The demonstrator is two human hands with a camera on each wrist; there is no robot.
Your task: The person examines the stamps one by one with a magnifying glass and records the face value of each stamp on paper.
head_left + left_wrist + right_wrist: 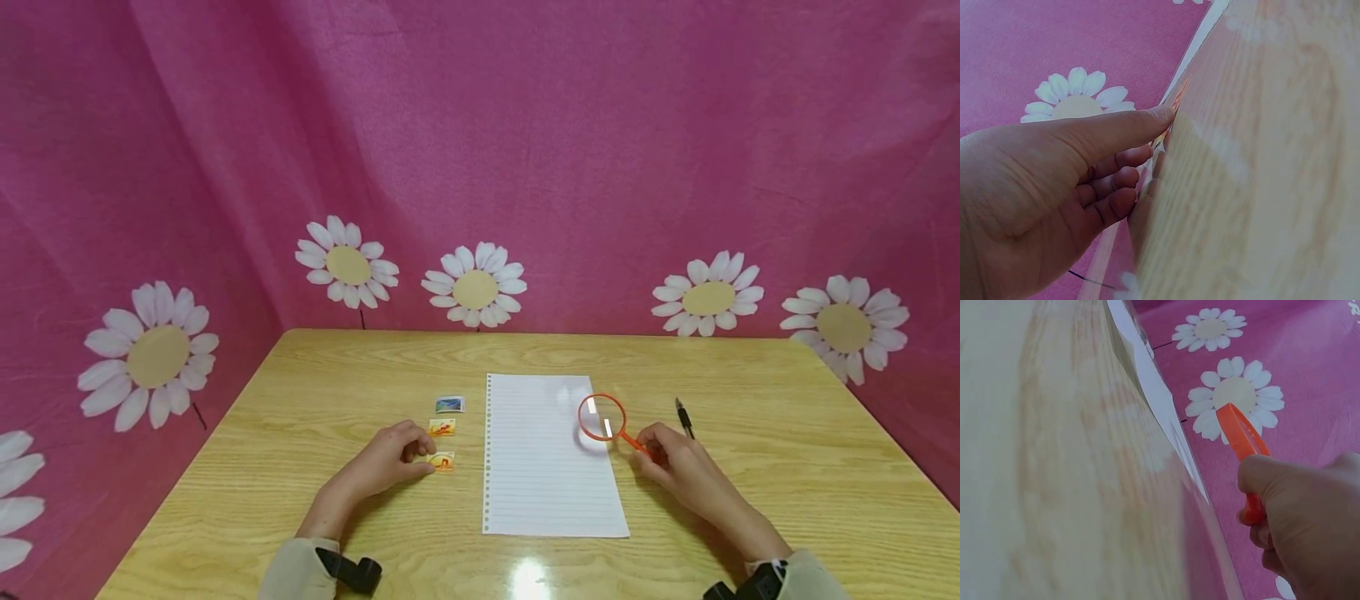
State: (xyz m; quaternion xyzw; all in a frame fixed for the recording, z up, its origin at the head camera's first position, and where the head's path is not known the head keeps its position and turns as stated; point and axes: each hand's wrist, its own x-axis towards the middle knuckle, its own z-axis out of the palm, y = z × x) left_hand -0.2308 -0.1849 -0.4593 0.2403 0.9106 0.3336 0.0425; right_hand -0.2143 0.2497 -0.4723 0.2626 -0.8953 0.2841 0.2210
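My right hand (pixel 681 467) grips the handle of an orange magnifying glass (pixel 625 435). Its round lens is over the right edge of a lined sheet of paper (pixel 547 483), and in the right wrist view the magnifying glass (pixel 1239 434) is raised off the table. My left hand (pixel 382 462) rests at the left of a short column of small stamps. Its thumb tip touches or lies right beside the lowest yellow-orange stamp (pixel 446 462); the fingers are loosely bent near the middle yellow stamp (pixel 442 427). A blue-green stamp (pixel 450 405) lies farthest back.
A black pen (pixel 684 417) lies beyond my right hand. Everything lies on a wooden table (pixel 360 375) whose far edge meets a pink cloth (pixel 480 167) printed with daisies. Punched holes run down the paper's left edge.
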